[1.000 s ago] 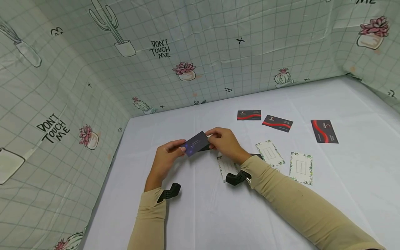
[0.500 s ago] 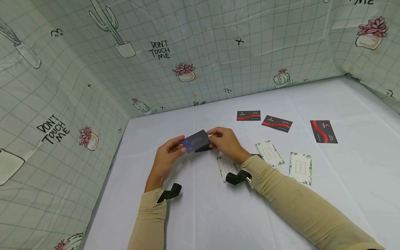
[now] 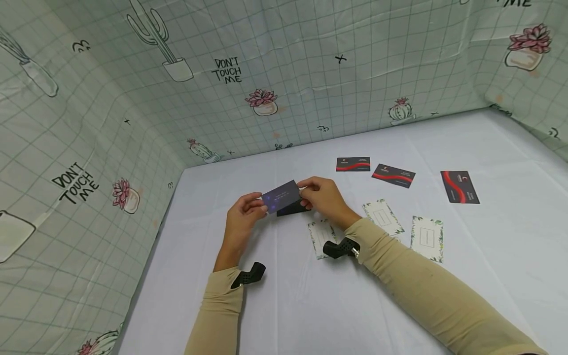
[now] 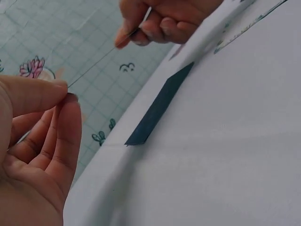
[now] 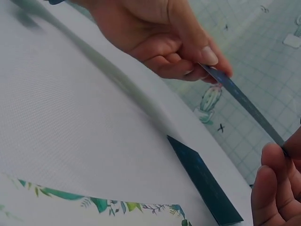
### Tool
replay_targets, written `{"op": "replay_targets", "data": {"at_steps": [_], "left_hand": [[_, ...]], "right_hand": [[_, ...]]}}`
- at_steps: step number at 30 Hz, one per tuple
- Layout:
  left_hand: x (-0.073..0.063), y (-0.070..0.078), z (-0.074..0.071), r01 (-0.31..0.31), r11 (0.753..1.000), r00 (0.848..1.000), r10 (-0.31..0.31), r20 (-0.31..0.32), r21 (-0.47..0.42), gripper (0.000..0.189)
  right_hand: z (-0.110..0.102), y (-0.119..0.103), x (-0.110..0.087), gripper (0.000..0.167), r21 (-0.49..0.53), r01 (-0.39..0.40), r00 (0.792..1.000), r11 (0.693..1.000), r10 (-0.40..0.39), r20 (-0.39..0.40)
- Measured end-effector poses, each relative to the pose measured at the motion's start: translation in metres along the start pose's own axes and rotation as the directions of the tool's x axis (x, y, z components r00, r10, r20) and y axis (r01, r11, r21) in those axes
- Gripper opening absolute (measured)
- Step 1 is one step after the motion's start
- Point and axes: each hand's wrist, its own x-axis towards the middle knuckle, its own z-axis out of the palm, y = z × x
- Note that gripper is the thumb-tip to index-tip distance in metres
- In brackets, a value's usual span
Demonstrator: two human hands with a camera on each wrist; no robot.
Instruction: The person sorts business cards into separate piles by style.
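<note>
A dark blue business card (image 3: 281,197) with glowing purple spots is held up off the table between both hands. My left hand (image 3: 241,217) pinches its left end between thumb and fingers. At the opposite end, my right hand (image 3: 325,198) pinches the upper right corner. Seen nearly edge-on, the held card (image 5: 249,106) stretches from hand to hand in the right wrist view. A second dark card (image 4: 160,110) lies flat on the tablecloth below, partly covered by the held one in the head view. Near my right wrist lies a white leaf-bordered card (image 3: 321,239).
Two more leaf-bordered cards, one upper (image 3: 383,217) and one lower (image 3: 427,238), lie right of my right forearm. Farther back are black-and-red cards: one left (image 3: 353,164), one middle (image 3: 393,175), one right (image 3: 460,187). A patterned cloth wall (image 3: 301,98) borders the white table.
Both hands have shifted slightly right with the held card, which has turned to a flatter slant. More of the dark card on the table shows beneath it.
</note>
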Motion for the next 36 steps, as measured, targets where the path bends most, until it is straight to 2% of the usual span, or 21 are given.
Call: {"op": "replay_targets", "data": {"at_steps": [3,9,13,19,24,28,32,36], "left_hand": [[0.000,-0.001,0.002,-0.013,1.000,1.000,0.013,0.004,0.010,0.043],[-0.002,0.001,0.004,-0.041,0.989,0.998,0.033,0.062,0.145,0.056],[-0.003,0.001,0.008,-0.053,0.976,0.997,0.041,0.060,0.213,0.060],[-0.001,-0.003,0.013,-0.051,0.951,0.999,0.047,0.022,0.304,0.057],[0.003,-0.010,0.015,-0.085,0.920,0.996,0.080,0.028,0.383,0.054],[0.004,-0.011,0.018,-0.112,0.898,0.994,0.108,0.035,0.426,0.051],[0.003,-0.013,0.018,-0.124,0.891,0.992,0.124,0.028,0.436,0.048],[0.003,-0.016,0.017,-0.135,0.874,0.990,0.139,0.025,0.466,0.045]], "right_hand": [[-0.002,0.000,0.001,0.026,0.004,0.001,1.000,1.000,-0.001,-0.009],[-0.006,0.000,0.002,0.026,0.021,-0.007,1.000,1.000,0.007,-0.014],[-0.009,-0.002,0.003,0.027,0.001,-0.021,1.000,1.000,0.021,0.002],[-0.016,-0.001,0.005,0.026,-0.087,-0.041,0.999,0.995,0.043,0.025],[-0.022,0.000,0.006,0.026,-0.199,-0.022,0.999,0.980,0.031,0.044],[-0.023,0.000,0.007,0.026,-0.231,-0.022,0.998,0.973,0.036,0.054],[-0.022,0.003,0.008,0.026,-0.246,-0.022,0.998,0.969,0.037,0.059],[-0.020,0.007,0.009,0.027,-0.278,-0.007,0.998,0.961,0.024,0.058]]}}
